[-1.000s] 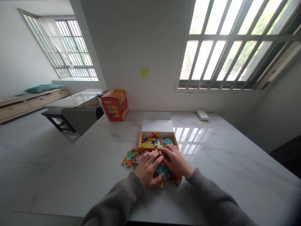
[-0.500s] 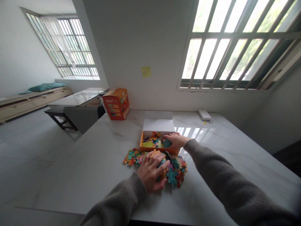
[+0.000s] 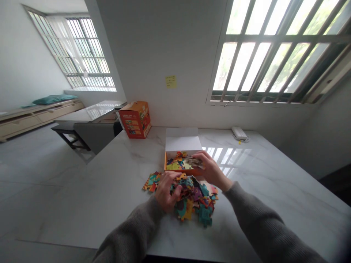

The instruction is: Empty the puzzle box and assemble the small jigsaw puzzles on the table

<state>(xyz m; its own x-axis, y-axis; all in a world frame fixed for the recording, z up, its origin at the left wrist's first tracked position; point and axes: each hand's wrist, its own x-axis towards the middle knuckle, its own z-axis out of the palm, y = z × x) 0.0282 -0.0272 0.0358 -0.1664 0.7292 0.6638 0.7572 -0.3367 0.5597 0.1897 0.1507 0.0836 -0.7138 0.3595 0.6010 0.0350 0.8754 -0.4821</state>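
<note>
My right hand (image 3: 210, 168) is over the right side of an open orange box (image 3: 165, 160), closed on a small stack of puzzle pieces (image 3: 195, 162) that shows greyish edges. More colourful pieces (image 3: 175, 166) lie inside the box. In front of it, a heap of loose puzzle pieces (image 3: 196, 195) is spread on the table. My left hand (image 3: 166, 191) curls around pieces at the heap's left side, thumb and fingers on either side of them. A few pieces (image 3: 151, 181) lie just left of that hand.
The box's white lid (image 3: 182, 142) stands open toward the wall. An orange puzzle carton (image 3: 135, 119) sits at the back left of the marble-look table (image 3: 109, 197). A white device with a cable (image 3: 239, 133) rests at the back right.
My right hand has lifted a stack of pieces up from the box. My left hand has shifted left and curled around pieces; some of the heap has spread toward me.
</note>
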